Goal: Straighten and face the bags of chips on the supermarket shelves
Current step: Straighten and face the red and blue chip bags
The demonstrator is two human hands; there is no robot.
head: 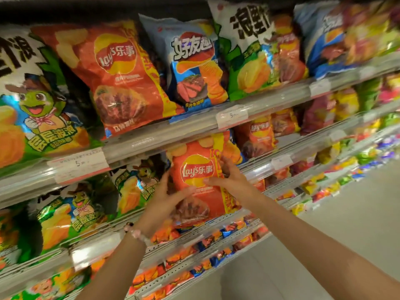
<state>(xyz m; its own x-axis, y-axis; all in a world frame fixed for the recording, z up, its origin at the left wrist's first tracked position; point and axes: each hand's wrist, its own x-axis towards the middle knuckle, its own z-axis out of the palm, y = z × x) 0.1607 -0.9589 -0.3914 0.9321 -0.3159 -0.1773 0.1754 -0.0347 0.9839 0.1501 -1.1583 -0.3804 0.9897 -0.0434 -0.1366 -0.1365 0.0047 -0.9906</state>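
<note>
An orange-red Lay's bag (199, 169) stands upright on the second shelf from the top, its front toward me. My left hand (166, 200) grips its left edge, thumb across the lower front. My right hand (227, 176) holds the right edge, thumb on the front and fingers curled behind. A beaded bracelet circles my left wrist. A larger orange-red Lay's bag (116, 74) on the top shelf leans to the left. Beside that one a blue steak-flavour bag (190, 68) stands tilted.
Green turtle-mascot bags (32, 109) fill the left of the top shelf and the shelf below (65, 215). More Lay's bags (257, 137) stand to the right. Shelf rails with price tags (232, 116) run across. Small snack packs line the lower shelves; grey aisle floor lies at right.
</note>
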